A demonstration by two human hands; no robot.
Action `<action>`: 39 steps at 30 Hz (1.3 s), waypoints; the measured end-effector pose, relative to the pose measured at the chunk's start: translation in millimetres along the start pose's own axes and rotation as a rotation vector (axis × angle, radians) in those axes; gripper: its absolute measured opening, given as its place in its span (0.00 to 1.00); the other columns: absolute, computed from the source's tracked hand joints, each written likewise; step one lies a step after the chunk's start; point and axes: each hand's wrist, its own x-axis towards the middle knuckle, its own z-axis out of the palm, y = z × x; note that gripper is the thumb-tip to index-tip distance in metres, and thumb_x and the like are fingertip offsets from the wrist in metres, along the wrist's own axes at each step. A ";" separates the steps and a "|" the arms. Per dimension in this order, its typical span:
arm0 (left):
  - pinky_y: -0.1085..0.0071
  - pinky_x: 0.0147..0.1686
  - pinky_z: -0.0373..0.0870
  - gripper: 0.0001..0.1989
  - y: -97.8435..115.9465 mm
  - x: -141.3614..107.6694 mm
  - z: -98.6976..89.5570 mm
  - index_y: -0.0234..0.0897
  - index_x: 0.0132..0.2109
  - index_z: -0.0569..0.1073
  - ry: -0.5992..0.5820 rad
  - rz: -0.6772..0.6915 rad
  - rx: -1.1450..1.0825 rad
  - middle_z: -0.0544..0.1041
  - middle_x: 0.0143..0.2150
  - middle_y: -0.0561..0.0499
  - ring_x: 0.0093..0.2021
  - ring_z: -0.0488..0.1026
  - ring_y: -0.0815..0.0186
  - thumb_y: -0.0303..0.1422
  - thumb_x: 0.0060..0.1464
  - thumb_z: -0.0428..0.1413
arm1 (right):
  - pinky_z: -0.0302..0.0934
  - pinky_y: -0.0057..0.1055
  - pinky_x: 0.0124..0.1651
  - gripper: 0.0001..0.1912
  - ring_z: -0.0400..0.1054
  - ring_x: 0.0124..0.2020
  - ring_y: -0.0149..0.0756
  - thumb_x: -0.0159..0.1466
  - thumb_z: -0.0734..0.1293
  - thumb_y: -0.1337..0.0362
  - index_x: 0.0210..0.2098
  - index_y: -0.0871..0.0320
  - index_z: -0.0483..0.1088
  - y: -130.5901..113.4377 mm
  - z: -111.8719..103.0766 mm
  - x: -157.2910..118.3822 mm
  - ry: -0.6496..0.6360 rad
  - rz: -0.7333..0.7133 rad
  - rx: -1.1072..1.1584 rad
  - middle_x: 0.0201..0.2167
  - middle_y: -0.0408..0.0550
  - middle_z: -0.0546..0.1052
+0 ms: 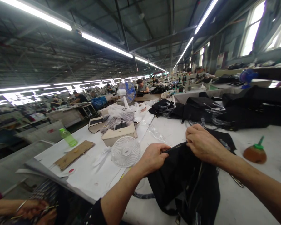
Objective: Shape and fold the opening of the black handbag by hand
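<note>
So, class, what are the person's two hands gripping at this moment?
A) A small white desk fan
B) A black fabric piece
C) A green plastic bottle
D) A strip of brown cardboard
B: the left hand and right hand both pinch the upper edge of the black fabric piece.

Blk fabric (pixel 182 184) runs off bottom edge of frame, lower end not visible. Co-worker's hands (pixel 31 209) cropped at bottom-left corner; metal item (pixel 20 206) in them blurred, type unconfirmed. Items on far benches (pixel 67 114) too small to ID.
</note>
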 end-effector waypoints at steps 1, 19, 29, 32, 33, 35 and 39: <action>0.72 0.38 0.70 0.19 -1.0 1.4 -0.4 0.40 0.47 0.80 -0.005 -0.006 -0.005 0.81 0.39 0.52 0.40 0.76 0.63 0.25 0.48 0.54 | 0.57 0.39 0.49 0.10 0.63 0.43 0.45 0.63 0.63 0.72 0.25 0.60 0.70 1.3 -0.3 0.1 -0.006 -0.001 -0.003 0.33 0.53 0.72; 0.75 0.29 0.64 0.09 20.9 19.2 -8.5 0.35 0.39 0.77 -0.133 -0.001 0.146 0.76 0.30 0.53 0.31 0.72 0.67 0.30 0.48 0.58 | 0.52 0.31 0.32 0.08 0.69 0.33 0.37 0.61 0.59 0.69 0.28 0.59 0.69 1.8 4.2 9.3 -0.189 0.179 -0.019 0.36 0.52 0.75; 0.71 0.36 0.65 0.09 27.5 38.6 12.0 0.40 0.38 0.81 -0.028 0.156 0.479 0.80 0.35 0.52 0.37 0.74 0.63 0.35 0.57 0.56 | 0.53 0.31 0.33 0.11 0.70 0.34 0.36 0.65 0.58 0.66 0.29 0.59 0.68 1.2 -1.2 -1.0 -0.183 0.131 -0.022 0.37 0.50 0.75; 0.72 0.35 0.64 0.09 27.4 38.6 11.4 0.39 0.35 0.80 -0.035 0.152 0.466 0.79 0.31 0.52 0.35 0.73 0.64 0.35 0.55 0.56 | 0.54 0.31 0.34 0.11 0.70 0.34 0.37 0.65 0.58 0.66 0.29 0.59 0.68 -0.4 -1.9 -0.8 -0.181 0.135 -0.027 0.36 0.50 0.74; 0.72 0.33 0.64 0.08 27.8 40.5 10.3 0.38 0.34 0.80 -0.051 0.143 0.446 0.78 0.29 0.53 0.33 0.72 0.64 0.35 0.54 0.56 | 0.54 0.31 0.34 0.10 0.70 0.35 0.37 0.65 0.58 0.67 0.30 0.59 0.68 -0.3 -2.0 -0.1 -0.178 0.140 -0.031 0.36 0.50 0.74; 0.73 0.31 0.62 0.08 29.3 46.0 7.9 0.38 0.32 0.78 -0.088 0.101 0.403 0.76 0.27 0.53 0.32 0.72 0.65 0.36 0.53 0.56 | 0.55 0.32 0.35 0.10 0.70 0.35 0.38 0.65 0.57 0.67 0.30 0.58 0.68 1.7 -1.9 0.3 -0.170 0.136 -0.034 0.36 0.51 0.74; 0.71 0.32 0.64 0.13 36.4 51.4 12.6 0.38 0.34 0.77 -0.147 0.080 0.417 0.78 0.33 0.52 0.35 0.73 0.62 0.44 0.56 0.56 | 0.57 0.34 0.36 0.10 0.71 0.33 0.39 0.65 0.58 0.69 0.29 0.57 0.68 10.5 8.6 -8.5 -0.138 0.067 0.015 0.32 0.53 0.74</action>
